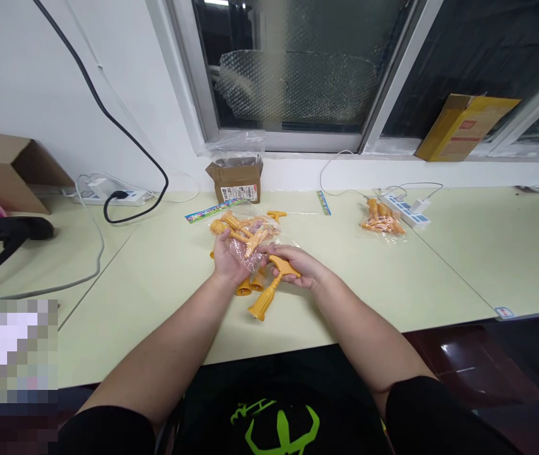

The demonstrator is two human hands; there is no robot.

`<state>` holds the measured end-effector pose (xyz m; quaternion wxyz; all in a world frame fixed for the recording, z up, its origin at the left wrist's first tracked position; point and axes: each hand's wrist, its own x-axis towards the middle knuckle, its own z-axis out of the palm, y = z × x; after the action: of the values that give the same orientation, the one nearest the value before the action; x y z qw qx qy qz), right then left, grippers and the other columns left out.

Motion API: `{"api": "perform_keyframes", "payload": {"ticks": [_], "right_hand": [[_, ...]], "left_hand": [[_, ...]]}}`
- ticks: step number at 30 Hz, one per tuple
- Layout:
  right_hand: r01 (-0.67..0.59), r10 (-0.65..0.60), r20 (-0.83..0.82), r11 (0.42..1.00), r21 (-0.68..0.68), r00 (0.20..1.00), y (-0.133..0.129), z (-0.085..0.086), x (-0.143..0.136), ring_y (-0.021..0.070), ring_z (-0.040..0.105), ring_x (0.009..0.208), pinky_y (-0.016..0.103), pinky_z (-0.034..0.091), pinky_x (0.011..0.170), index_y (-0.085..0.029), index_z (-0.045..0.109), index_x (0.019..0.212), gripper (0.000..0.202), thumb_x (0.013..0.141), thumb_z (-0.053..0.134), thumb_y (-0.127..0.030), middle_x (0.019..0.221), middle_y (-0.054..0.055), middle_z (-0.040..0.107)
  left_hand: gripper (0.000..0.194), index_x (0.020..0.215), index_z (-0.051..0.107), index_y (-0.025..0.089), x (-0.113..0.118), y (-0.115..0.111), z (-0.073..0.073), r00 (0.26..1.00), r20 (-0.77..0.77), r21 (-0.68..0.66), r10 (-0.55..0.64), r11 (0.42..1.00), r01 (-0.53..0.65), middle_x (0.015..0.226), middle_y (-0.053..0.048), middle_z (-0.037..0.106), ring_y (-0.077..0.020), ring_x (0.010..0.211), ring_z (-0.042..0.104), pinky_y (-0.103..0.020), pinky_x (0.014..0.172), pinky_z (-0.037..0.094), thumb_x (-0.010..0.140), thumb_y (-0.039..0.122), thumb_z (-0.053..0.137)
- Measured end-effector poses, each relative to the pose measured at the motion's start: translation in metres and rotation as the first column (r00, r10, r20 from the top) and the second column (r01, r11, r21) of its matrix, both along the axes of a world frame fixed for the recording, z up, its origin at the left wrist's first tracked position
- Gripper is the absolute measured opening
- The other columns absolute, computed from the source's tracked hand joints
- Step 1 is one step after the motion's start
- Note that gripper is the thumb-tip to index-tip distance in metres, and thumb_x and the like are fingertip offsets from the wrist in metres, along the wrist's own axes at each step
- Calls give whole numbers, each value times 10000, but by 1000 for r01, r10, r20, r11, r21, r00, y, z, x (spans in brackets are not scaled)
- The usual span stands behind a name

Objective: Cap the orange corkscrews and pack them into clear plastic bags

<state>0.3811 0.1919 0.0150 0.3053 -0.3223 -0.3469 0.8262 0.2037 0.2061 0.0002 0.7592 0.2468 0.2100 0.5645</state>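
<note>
My left hand (229, 262) is closed on a clear plastic bag (249, 258) with several orange-yellow plastic pieces in it. My right hand (303, 264) grips an orange-yellow plastic piece with a T-shaped handle (265, 302). Its handle lies in my fingers and its ribbed, flared end points down toward me. My right fingertips reach the bag's near edge. Under my hands, flared orange-yellow ends (244, 287) show on the table. Another T-shaped handle (277, 215) lies just beyond the bag. Some of the pieces are hidden by my hands and the shiny film.
A filled bag of orange-yellow pieces (383, 218) lies at right beside a power strip (406, 210). A small open carton (238, 183) stands by the wall. Colourful header strips (212, 212) lie on the table (364, 284). At left are another power strip and a black cable (129, 136).
</note>
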Motion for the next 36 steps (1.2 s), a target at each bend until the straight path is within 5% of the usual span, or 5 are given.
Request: {"api": "perform_keyframes", "payload": {"ticks": [9, 19, 26, 31, 36], "right_hand": [[-142, 149, -30, 974, 175, 988, -3, -17, -9, 111, 633, 549, 134, 249, 309, -207, 640, 1186, 326, 886, 715, -310, 892, 27, 741], [77, -87, 74, 989, 124, 993, -3, 1, 2, 120, 630, 526, 139, 286, 315, -137, 634, 1154, 273, 906, 674, -244, 764, 60, 745], [-3, -1, 23, 988, 157, 1000, -4, -6, -3, 124, 619, 529, 139, 296, 316, -153, 620, 1285, 414, 897, 694, -278, 788, 50, 742], [-100, 112, -34, 963, 251, 993, -1, -5, 10, 114, 644, 655, 127, 360, 383, -144, 713, 1169, 408, 818, 810, -329, 873, 55, 720], [-65, 112, -101, 921, 385, 989, 5, -3, 31, 97, 589, 665, 148, 443, 446, -147, 751, 888, 270, 657, 871, -214, 865, 34, 674]], "left_hand": [[622, 1342, 638, 139, -1, -5, -6, 994, -2, -26, -107, 994, 107, 994, -146, 780, -205, 466, 643, -279, 347, 447, 873, 533, 530], [552, 1294, 679, 143, 1, -3, 2, 996, 53, -28, 71, 997, -70, 1185, -157, 756, -360, 1076, 730, -469, 812, 627, 873, 479, 558], [497, 1229, 696, 164, 4, -4, -2, 1000, 1, 13, 4, 1000, -4, 1142, -153, 755, -316, 805, 744, -383, 526, 576, 870, 477, 555], [340, 1176, 667, 267, 0, -3, 3, 977, 75, -70, 198, 979, -192, 1270, -97, 731, -366, 1111, 727, -521, 856, 622, 866, 401, 630], [407, 1185, 624, 250, -7, 1, 7, 964, 142, -166, 225, 966, -201, 1334, -130, 695, -449, 1271, 644, -667, 977, 557, 820, 422, 679]]}}
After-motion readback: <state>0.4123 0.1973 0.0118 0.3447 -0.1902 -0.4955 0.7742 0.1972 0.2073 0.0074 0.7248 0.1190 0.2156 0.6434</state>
